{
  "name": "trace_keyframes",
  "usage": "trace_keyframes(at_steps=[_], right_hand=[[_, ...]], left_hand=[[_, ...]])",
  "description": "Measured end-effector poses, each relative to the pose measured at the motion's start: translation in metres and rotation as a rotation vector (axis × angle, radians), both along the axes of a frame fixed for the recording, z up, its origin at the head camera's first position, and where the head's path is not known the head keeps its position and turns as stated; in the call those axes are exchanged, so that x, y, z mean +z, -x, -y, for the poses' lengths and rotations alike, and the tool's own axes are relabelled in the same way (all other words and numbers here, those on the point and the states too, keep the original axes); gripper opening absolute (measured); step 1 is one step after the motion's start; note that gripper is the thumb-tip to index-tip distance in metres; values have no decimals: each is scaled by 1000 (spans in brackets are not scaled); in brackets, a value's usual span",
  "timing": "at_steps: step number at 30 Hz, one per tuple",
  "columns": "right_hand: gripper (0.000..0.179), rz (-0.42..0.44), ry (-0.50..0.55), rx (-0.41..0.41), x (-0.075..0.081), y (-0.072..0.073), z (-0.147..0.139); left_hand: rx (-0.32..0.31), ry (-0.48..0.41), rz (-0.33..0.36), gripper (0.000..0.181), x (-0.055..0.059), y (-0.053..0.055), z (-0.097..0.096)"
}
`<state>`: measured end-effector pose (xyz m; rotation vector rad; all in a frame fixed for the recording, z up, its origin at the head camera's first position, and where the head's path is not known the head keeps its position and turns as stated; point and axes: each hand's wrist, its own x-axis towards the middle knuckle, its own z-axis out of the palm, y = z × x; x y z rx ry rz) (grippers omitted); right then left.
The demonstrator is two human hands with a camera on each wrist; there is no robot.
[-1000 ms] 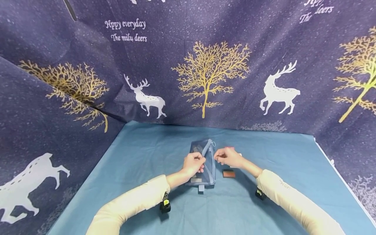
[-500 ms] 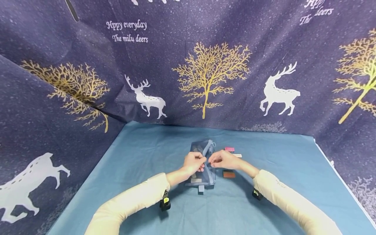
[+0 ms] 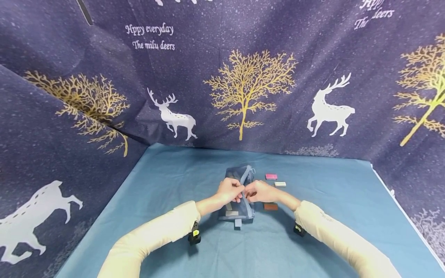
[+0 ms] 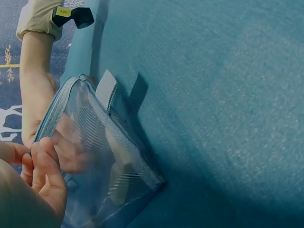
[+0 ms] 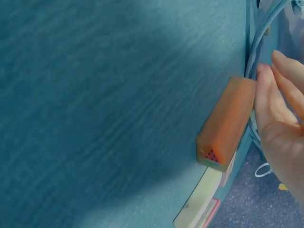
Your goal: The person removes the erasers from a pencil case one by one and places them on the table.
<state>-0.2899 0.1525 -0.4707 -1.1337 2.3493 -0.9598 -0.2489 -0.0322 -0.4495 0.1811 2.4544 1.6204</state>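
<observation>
A blue mesh zip pouch lies on the cloth with pale block-shaped things showing through its mesh. My left hand pinches its zippered edge between thumb and fingers, holding that side up. At the mouth of the pouch is my right hand, its fingers fairly straight and close together. In the left wrist view, part of the right hand shows through the raised mesh. Just right of the pouch sits an orange block with a watermelon pattern on its end, resembling an eraser.
A white block and a pink block lie beyond the orange one. The zip's ring pull is at the pouch's far corner. Blue cloth covers the table, and a patterned curtain hangs behind.
My right hand has moved left from beside the pouch to its mouth, close to the left hand, uncovering the pink and white blocks. The left hand keeps its pinch on the zippered edge.
</observation>
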Motion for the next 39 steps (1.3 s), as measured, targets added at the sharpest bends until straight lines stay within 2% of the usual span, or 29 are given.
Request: trace_keyframes(at_steps=[2, 7, 17, 22, 30, 39], right_hand=[[25, 22, -15, 0, 0, -1, 2], [6, 66, -27, 43, -3, -3, 7], [20, 94, -30, 70, -6, -9, 13], [10, 97, -7, 78, -6, -7, 14], [5, 46, -51, 59, -13, -9, 17], [16, -52, -44, 51, -13, -11, 23]], left_hand=[[2, -8, 2, 18, -1, -1, 0], [6, -36, -4, 16, -3, -3, -1], [10, -115, 20, 16, -11, -5, -3], [5, -146, 0, 17, -10, -2, -4], [50, -158, -28, 20, -5, -1, -4], [113, -81, -97, 24, -1, -1, -4]])
